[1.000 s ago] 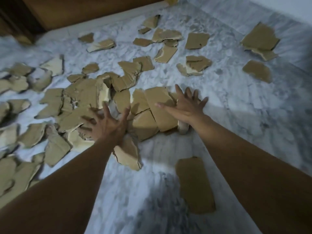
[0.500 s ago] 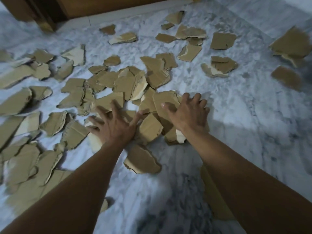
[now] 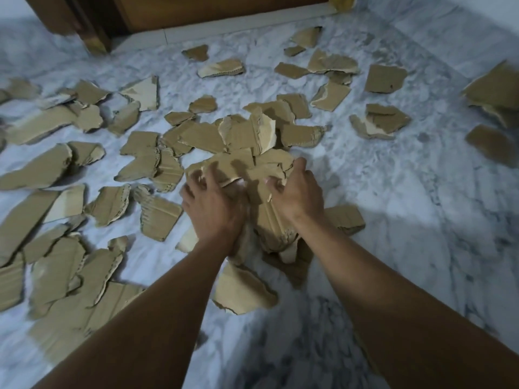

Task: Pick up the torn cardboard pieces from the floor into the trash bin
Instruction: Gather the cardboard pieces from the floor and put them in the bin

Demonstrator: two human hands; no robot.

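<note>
Torn brown cardboard pieces lie all over a white marbled floor (image 3: 393, 192). In the middle, a bunched stack of cardboard pieces (image 3: 252, 175) is squeezed between my two hands. My left hand (image 3: 213, 206) grips the stack's left side with curled fingers. My right hand (image 3: 297, 192) clutches its right side, fingers hooked over the top edge. More pieces hang below the hands, near a loose piece (image 3: 241, 290) on the floor. No trash bin is in view.
Several loose pieces lie at the left (image 3: 56, 276), at the back (image 3: 222, 68) and at the far right (image 3: 494, 91). A wooden door and frame (image 3: 196, 9) close the back. Bare floor lies to the right and front.
Both hands went from lying flat and spread on the pile to curling round it, pulling the central pieces together into one bunch that has started to lift.
</note>
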